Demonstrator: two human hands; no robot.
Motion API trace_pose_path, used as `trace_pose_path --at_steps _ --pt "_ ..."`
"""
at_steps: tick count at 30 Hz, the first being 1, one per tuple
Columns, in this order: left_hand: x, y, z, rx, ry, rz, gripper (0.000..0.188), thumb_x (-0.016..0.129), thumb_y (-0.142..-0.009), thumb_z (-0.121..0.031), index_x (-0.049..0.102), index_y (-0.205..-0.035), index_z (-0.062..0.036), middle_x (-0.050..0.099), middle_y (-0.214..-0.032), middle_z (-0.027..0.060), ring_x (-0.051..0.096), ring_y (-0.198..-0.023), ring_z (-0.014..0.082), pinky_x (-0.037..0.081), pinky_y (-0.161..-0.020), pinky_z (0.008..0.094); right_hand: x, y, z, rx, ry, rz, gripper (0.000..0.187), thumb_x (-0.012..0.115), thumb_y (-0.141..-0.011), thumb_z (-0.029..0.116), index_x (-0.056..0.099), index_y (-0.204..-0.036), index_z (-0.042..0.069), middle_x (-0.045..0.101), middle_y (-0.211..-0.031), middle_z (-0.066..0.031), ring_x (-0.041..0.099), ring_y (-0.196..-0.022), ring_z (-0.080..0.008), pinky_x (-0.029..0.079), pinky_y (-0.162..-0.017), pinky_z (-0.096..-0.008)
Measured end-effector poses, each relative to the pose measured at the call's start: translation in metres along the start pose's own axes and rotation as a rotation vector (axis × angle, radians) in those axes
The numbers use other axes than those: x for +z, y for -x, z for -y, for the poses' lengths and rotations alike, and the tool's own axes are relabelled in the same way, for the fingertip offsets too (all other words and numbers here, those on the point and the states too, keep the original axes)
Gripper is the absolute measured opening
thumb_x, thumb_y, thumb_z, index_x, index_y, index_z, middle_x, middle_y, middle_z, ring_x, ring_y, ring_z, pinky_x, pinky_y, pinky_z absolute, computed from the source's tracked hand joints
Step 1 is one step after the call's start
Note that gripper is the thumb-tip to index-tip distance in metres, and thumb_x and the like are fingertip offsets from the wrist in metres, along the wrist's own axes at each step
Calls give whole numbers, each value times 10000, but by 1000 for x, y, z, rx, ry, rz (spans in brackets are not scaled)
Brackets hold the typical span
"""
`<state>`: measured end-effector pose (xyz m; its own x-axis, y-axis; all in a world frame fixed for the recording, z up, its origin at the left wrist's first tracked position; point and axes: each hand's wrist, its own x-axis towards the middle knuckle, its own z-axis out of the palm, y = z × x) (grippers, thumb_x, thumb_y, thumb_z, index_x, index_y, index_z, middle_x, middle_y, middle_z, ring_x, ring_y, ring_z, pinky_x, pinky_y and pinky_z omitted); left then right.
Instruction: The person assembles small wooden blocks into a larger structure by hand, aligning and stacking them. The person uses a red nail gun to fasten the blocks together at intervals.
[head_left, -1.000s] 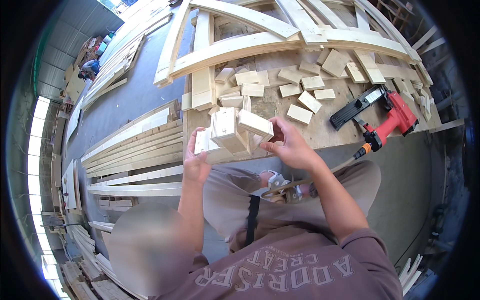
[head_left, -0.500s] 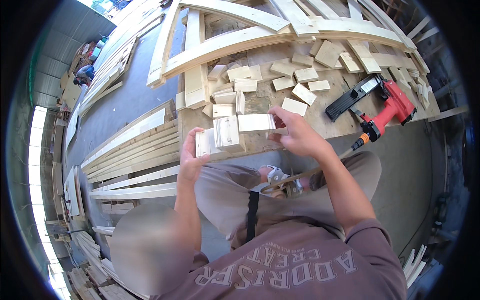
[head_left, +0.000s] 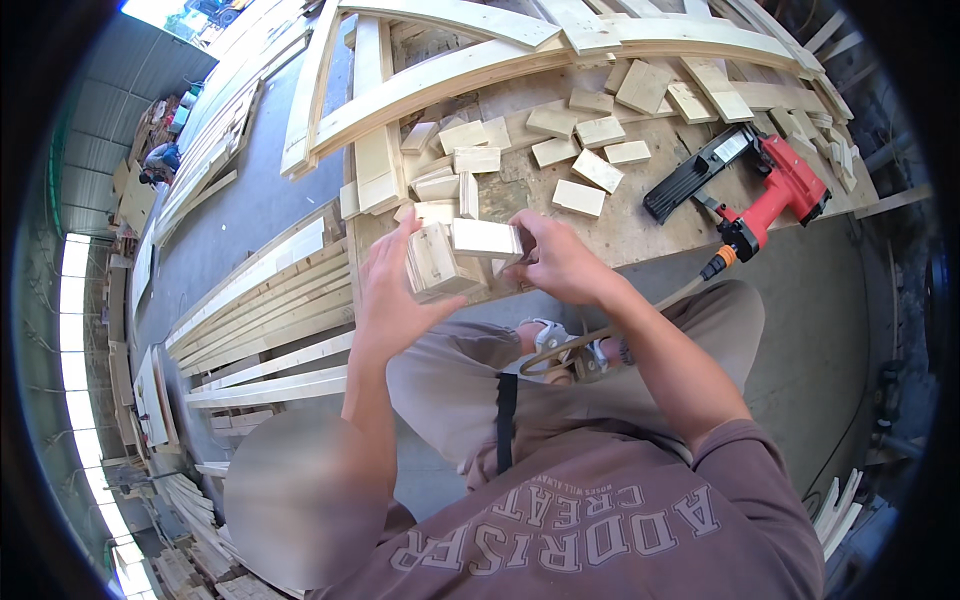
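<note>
At the near edge of the workbench (head_left: 620,250), my right hand (head_left: 562,260) is closed on the right end of a pale wooden block (head_left: 484,238). Its left end meets the upper part of a thicker block of layered wood (head_left: 436,262). My left hand (head_left: 388,290) is beside that thicker block, fingers stretched and thumb wide apart, with its palm toward the block's left side. Whether it touches the wood I cannot tell, and anything behind this hand is hidden. Several loose wooden blocks (head_left: 478,160) lie just beyond.
A red and black nail gun (head_left: 770,190) with a hose (head_left: 670,303) rests on the bench to the right. Long wooden frames (head_left: 450,85) lie across the far side. Stacked planks (head_left: 270,290) are at left. A person (head_left: 162,162) bends over far left.
My left hand has gone from gripping a block at the left end to spread fingers beside the thicker block. My right hand and its block have shifted slightly left.
</note>
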<state>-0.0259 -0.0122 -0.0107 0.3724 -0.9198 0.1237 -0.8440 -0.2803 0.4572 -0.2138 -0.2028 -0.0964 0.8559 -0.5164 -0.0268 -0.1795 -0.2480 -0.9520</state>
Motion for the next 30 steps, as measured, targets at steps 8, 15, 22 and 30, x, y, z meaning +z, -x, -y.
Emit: trace_pose_path --at_steps 8,15,22,30 --pt "31 -11 14 -49 257 -58 949 1026 -686 -142 545 -1497 -37 630 -1348 167 632 -1292 361 517 -1105 459 1 -5 1 64 -31 56 481 929 -843 33 675 -1246 -29 745 -933 -140 706 -857 -201 588 -783 -388" --pt "30 -16 21 -20 364 12 927 1025 -676 -120 565 -1475 -20 624 -1335 163 639 -1266 351 514 -1106 444 -16 -3 7 -16 -13 34 468 872 -894 38 670 -1309 -38 762 -1049 -207 750 -923 -258 595 -823 -397" --pt "23 -19 19 -7 304 80 944 1026 -730 -148 522 -1520 -32 637 -1356 121 629 -1261 255 498 -1127 393 -39 -8 14 -301 217 -7 502 905 -867 113 676 -1293 -21 742 -1109 -198 726 -990 -370 584 -888 -449" --pt "23 -21 18 5 283 88 956 1016 -732 -123 509 -1538 -33 631 -1366 118 622 -1302 261 491 -1145 395 -48 -9 27 -389 312 -34 486 910 -871 146 676 -1271 -1 708 -1114 -171 698 -1045 -363 563 -931 -453"
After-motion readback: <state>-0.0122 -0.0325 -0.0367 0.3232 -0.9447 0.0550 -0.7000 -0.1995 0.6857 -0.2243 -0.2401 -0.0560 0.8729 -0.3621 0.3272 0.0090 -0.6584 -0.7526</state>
